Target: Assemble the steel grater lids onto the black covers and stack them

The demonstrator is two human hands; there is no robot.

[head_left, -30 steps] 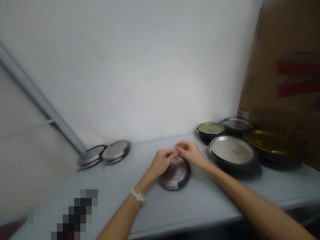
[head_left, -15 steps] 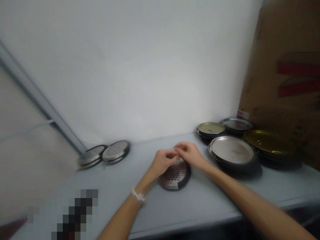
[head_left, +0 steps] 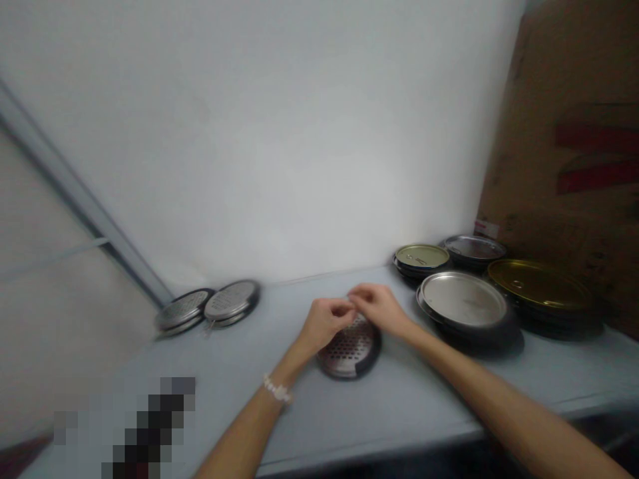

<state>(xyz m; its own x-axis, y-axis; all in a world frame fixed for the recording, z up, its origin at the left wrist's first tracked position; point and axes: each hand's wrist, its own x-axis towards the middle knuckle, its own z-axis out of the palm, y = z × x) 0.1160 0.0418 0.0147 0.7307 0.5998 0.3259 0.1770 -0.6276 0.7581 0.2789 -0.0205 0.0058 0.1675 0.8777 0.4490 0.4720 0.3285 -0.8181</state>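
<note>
A round perforated metal disc (head_left: 349,351) with a dark rim lies flat on the grey table (head_left: 409,406). My left hand (head_left: 325,322) and my right hand (head_left: 378,307) meet over its far edge, fingers curled and pinched together, touching each other. What they pinch is too small to make out. A beaded bracelet (head_left: 277,391) sits on my left wrist.
Two more perforated discs (head_left: 210,306) lie at the back left by the wall. Stacks of round metal lids, silver (head_left: 463,301) and gold (head_left: 539,285), stand at the right. A brown cardboard box (head_left: 574,146) rises behind them. The table's front edge runs below my arms.
</note>
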